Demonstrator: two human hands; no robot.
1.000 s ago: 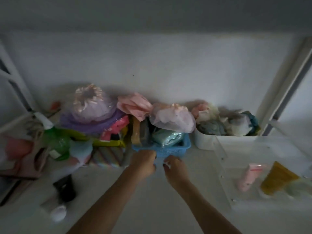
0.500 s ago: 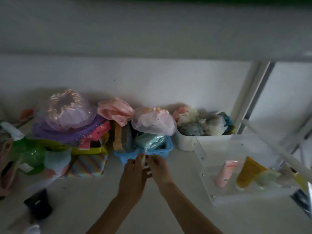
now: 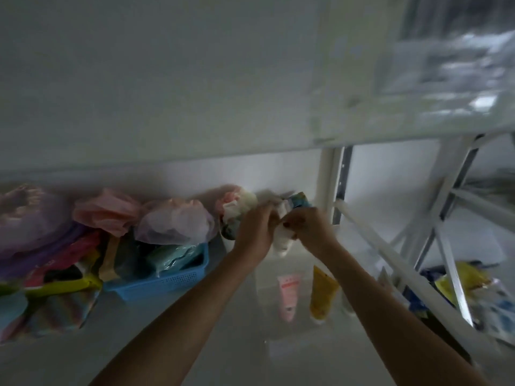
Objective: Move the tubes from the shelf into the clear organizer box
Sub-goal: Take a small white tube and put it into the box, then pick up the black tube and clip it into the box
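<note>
A white tube [image 3: 281,242] hangs upright between my two hands, above the clear organizer box [image 3: 263,307]. My left hand [image 3: 255,232] grips its left side and my right hand [image 3: 308,227] pinches its upper right; the tube's top is blurred. Inside the box lie a pink tube [image 3: 288,296] and a yellow tube [image 3: 322,295], side by side. The box walls are faint and hard to trace.
A blue basket [image 3: 167,280] full of packets stands left of the box, with pink and purple shower caps [image 3: 172,224] piled behind. A white bin of cloths [image 3: 237,204] sits behind my hands. A white shelf post [image 3: 331,185] and a diagonal brace [image 3: 390,260] stand to the right.
Both hands have moved right from the front of the blue basket, carrying the white tube, to above the clear box. The view has swung right and upward.
</note>
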